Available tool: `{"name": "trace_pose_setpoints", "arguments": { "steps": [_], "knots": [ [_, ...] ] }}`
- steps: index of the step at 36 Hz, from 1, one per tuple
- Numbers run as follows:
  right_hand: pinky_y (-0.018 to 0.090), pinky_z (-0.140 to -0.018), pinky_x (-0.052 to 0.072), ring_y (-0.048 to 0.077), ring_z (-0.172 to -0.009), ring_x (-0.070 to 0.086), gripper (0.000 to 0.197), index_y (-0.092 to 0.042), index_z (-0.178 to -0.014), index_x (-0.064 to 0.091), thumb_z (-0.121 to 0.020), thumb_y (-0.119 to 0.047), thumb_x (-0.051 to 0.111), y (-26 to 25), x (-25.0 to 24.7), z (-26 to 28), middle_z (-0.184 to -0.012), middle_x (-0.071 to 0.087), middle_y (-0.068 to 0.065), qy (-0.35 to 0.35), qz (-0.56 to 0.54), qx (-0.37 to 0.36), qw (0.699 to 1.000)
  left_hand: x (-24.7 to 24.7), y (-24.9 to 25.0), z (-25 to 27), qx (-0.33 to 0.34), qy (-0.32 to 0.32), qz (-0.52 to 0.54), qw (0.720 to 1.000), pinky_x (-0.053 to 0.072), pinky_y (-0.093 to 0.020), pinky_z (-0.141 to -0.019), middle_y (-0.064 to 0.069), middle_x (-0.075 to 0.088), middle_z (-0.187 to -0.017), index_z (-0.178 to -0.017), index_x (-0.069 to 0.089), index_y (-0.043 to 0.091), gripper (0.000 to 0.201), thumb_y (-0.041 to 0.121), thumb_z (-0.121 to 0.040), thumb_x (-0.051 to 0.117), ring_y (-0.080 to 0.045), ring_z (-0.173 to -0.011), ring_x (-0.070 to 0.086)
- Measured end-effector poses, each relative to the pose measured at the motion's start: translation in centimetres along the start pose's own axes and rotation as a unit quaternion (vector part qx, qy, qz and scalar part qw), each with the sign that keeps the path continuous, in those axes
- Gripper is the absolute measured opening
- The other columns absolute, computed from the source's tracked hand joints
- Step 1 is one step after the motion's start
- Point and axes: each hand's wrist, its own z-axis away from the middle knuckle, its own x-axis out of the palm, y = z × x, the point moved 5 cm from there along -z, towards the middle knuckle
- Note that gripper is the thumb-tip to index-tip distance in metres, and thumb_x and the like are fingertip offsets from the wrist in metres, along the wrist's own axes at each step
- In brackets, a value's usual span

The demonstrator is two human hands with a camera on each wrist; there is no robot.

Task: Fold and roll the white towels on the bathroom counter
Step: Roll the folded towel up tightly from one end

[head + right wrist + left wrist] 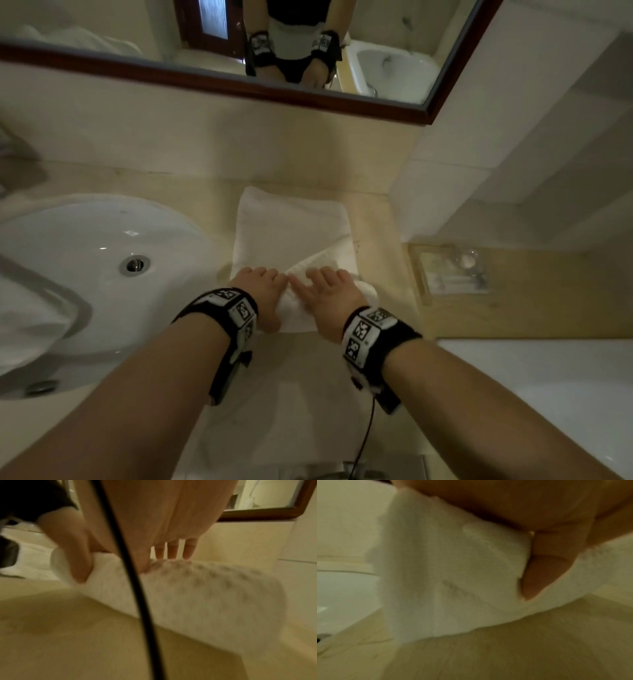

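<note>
A white towel (pixel 291 226) lies lengthwise on the beige counter (pixel 387 219), right of the sink. Its near end is rolled into a thick roll (pixel 298 315) under both hands. My left hand (pixel 262 291) grips the roll's left part, fingers curled over the top. In the left wrist view its thumb (pixel 542 568) presses into the towel (pixel 453 568). My right hand (pixel 329 291) rests on the roll's right part. In the right wrist view its straight fingers (pixel 171 550) lie on top of the roll (pixel 197 588), with the left hand (pixel 68 547) beside them.
A white oval sink (pixel 85 219) fills the left. More white cloth (pixel 27 322) hangs over its near left rim. A clear tray (pixel 452 270) of small items sits on the counter at right. The mirror (pixel 239 85) and wall stand behind. A black cable (pixel 137 588) hangs from my right wrist.
</note>
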Motion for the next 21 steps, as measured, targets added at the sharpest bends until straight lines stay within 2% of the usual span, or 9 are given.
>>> {"name": "trace_pose_setpoints", "arguments": {
  "steps": [1, 3, 4, 6, 10, 14, 17, 19, 21],
  "knots": [
    [0.042, -0.111, 0.017, 0.03, -0.136, 0.02, 0.075, -0.026, -0.151, -0.005, -0.093, -0.028, 0.044, 0.2, 0.5, 0.0, -0.151, 0.013, 0.007, 0.019, -0.015, 0.005, 1.0, -0.2, -0.2, -0.3, -0.006, -0.005, 0.016, 1.0, 0.03, -0.032, -0.106, -0.001, 0.042, -0.134, -0.136, 0.033, 0.02, 0.076, 0.044, -0.072, 0.068, -0.021, -0.124, 0.041],
    [0.041, -0.101, 0.036, 0.031, -0.119, 0.044, 0.057, -0.023, -0.145, 0.023, -0.091, -0.029, 0.041, 0.5, 0.5, 0.5, -0.133, 0.036, 0.007, 0.089, -0.069, 0.016, 0.993, -0.3, -0.8, -0.6, -0.015, -0.012, 0.048, 0.999, 0.032, -0.03, -0.103, 0.0, 0.044, -0.134, -0.133, 0.037, 0.023, 0.076, 0.039, -0.068, 0.072, -0.02, -0.123, 0.043],
    [0.037, -0.091, 0.046, 0.028, -0.103, 0.056, 0.048, -0.023, -0.133, 0.039, -0.087, -0.036, 0.039, 0.8, 0.6, 0.8, -0.118, 0.048, 0.004, 0.113, -0.104, 0.015, 0.988, -0.4, -1.0, -0.8, -0.022, -0.01, 0.066, 0.998, 0.034, -0.029, -0.1, 0.0, 0.046, -0.133, -0.13, 0.039, 0.023, 0.075, 0.036, -0.065, 0.075, -0.02, -0.122, 0.045],
    [0.033, -0.081, 0.053, 0.023, -0.087, 0.064, 0.052, -0.026, -0.119, 0.046, -0.076, -0.054, 0.042, 1.5, 1.1, 1.0, -0.101, 0.059, 0.0, 0.156, -0.106, -0.012, 0.982, -0.5, -1.4, -1.0, -0.035, 0.006, 0.098, 0.995, 0.038, -0.028, -0.093, 0.0, 0.047, -0.127, -0.123, 0.043, 0.023, 0.073, 0.032, -0.06, 0.079, -0.02, -0.115, 0.048],
    [0.036, -0.085, 0.053, 0.026, -0.089, 0.064, 0.076, -0.02, -0.126, 0.055, -0.061, -0.055, 0.075, 2.6, 1.7, -0.4, -0.105, 0.065, 0.004, 0.16, -0.119, -0.085, 0.976, -0.9, -2.4, -1.3, -0.056, 0.051, 0.148, 0.986, 0.036, -0.025, -0.075, 0.003, 0.046, -0.114, -0.111, 0.046, 0.022, 0.069, 0.029, -0.052, 0.081, -0.017, -0.097, 0.045],
    [0.035, -0.105, 0.033, 0.028, -0.118, 0.045, 0.065, -0.021, -0.144, 0.038, -0.087, -0.043, 0.06, 3.4, 0.5, -2.5, -0.131, 0.05, 0.008, 0.092, -0.172, -0.086, 0.977, -1.8, -2.7, -1.4, -0.046, 0.124, 0.116, 0.984, 0.031, -0.023, -0.079, 0.008, 0.039, -0.108, -0.113, 0.046, 0.023, 0.061, 0.037, -0.058, 0.068, -0.016, -0.101, 0.044],
    [0.035, -0.107, 0.031, 0.025, -0.125, 0.042, 0.063, -0.022, -0.143, 0.038, -0.088, -0.045, 0.058, 4.3, 0.2, -4.0, -0.136, 0.046, 0.006, 0.071, -0.193, -0.078, 0.975, -2.3, -1.7, -1.1, -0.005, 0.159, 0.059, 0.986, 0.037, -0.027, -0.073, 0.001, 0.058, -0.101, -0.1, 0.059, 0.017, 0.048, 0.036, -0.057, 0.047, -0.024, -0.088, 0.058],
    [0.035, -0.106, 0.032, 0.026, -0.126, 0.043, 0.063, -0.02, -0.142, 0.041, -0.086, -0.045, 0.06, 4.8, 0.3, -5.0, -0.136, 0.047, 0.008, 0.053, -0.206, -0.082, 0.974, -2.0, -1.2, -1.0, 0.012, 0.185, 0.018, 0.983, 0.046, -0.029, -0.063, 0.0, 0.062, -0.09, -0.09, 0.063, 0.018, 0.049, 0.041, -0.054, 0.039, -0.022, -0.074, 0.06],
    [0.034, -0.107, 0.031, 0.025, -0.126, 0.043, 0.064, -0.02, -0.142, 0.043, -0.085, -0.044, 0.062, 5.3, 0.4, -5.4, -0.137, 0.048, 0.009, 0.051, -0.227, -0.091, 0.968, -1.8, -0.8, -0.8, 0.024, 0.175, 0.003, 0.984, 0.048, -0.031, -0.065, 0.0, 0.062, -0.089, -0.09, 0.063, 0.018, 0.052, 0.046, -0.054, 0.038, -0.021, -0.074, 0.06]
  ]
}}
